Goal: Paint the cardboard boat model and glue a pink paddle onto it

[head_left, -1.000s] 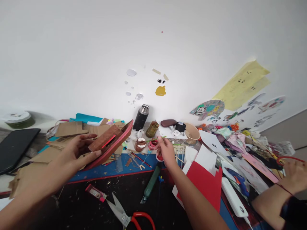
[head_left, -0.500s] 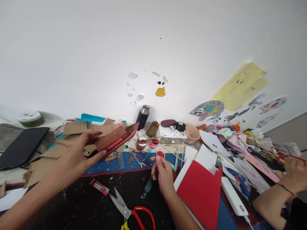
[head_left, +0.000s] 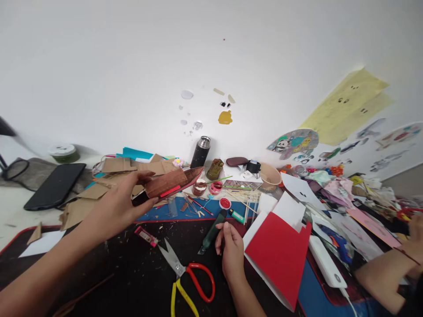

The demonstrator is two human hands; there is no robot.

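Holding brown cardboard boat up, left hand clamped underneath; right hand curled, maybe empty, green tool just beside.

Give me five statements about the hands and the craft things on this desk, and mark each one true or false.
1. The left hand holds a brown cardboard boat above the desk. True.
2. The right hand grips the scissors. False: the scissors, with red and yellow handles, lie untouched on the dark mat.
3. A black flask stands upright by the wall. True.
4. The red folded card lies to the left of the left hand. False: it lies to the right of the right hand.
5. Another person's arm shows at the right edge. True.
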